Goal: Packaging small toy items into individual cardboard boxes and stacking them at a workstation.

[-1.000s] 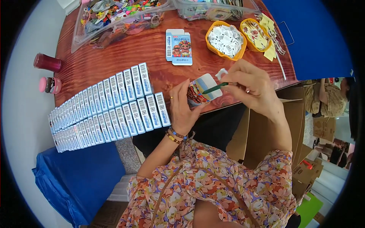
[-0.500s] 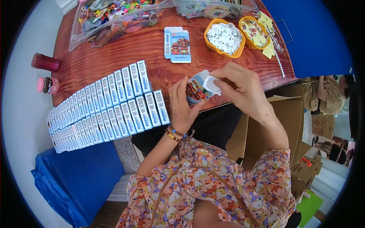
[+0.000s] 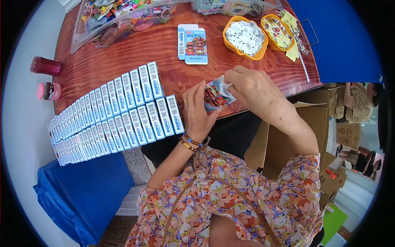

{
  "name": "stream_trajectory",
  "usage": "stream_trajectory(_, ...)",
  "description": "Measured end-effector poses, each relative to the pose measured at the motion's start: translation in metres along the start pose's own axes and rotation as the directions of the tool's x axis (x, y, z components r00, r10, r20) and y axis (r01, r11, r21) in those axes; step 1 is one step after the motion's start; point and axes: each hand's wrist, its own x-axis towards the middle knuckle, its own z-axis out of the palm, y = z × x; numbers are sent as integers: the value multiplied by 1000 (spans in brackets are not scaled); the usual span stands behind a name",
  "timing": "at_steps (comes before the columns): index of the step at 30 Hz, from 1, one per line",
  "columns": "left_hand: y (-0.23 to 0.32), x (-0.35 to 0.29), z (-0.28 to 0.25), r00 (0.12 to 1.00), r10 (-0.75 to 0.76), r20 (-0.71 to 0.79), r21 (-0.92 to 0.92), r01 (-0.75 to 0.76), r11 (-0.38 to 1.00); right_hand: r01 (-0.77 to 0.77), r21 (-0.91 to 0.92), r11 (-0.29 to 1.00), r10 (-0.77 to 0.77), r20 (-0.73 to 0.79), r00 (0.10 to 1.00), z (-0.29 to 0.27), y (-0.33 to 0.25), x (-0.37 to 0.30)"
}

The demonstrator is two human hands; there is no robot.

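Note:
My left hand (image 3: pixel 196 110) is closed around a small blue printed cardboard box (image 3: pixel 214 97), thumb on one side and fingers on the other. The box is tilted at the table's near edge. At its upper right end, my right hand (image 3: pixel 259 91) pinches a white plastic piece (image 3: pixel 226 89). Part of that piece lies at or inside the box's end; my fingers cover the rest. Beyond the hands, a flattened box (image 3: pixel 194 46) of the same print lies on the wooden table. To the left stand two long rows of matching filled-out boxes (image 3: pixel 135 91), packed side by side.
A yellow basket (image 3: pixel 263 51) of small white packets and a second yellow basket (image 3: pixel 263 25) of yellow slips stand far right. Clear bins (image 3: pixel 76 41) of colourful items sit at the back. A dark red jar (image 3: pixel 46 66) is at left; a large open carton (image 3: pixel 288 136) is beside me.
My right hand has moved slightly left and turned over the box's end, bringing the white piece closer in. Less of that piece shows now. My left hand keeps its hold.

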Motion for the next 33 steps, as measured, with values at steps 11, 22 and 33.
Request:
stream_trajectory(11, -5, 3, 4, 1000, -17, -25, -14, 17, 1000, 130, 145, 981, -125, -48, 991, 7, 9, 14)
stream_trajectory(22, -4, 1, 2, 991, -125, -35, -69, 123, 990, -185, 606, 774, 149, 110, 983, -7, 11, 0)
stream_trajectory(33, 0, 3, 1, 992, -128, -21, -50, 127, 991, -348, -192, 918, 324, -144, 935, 7, 165, 57)
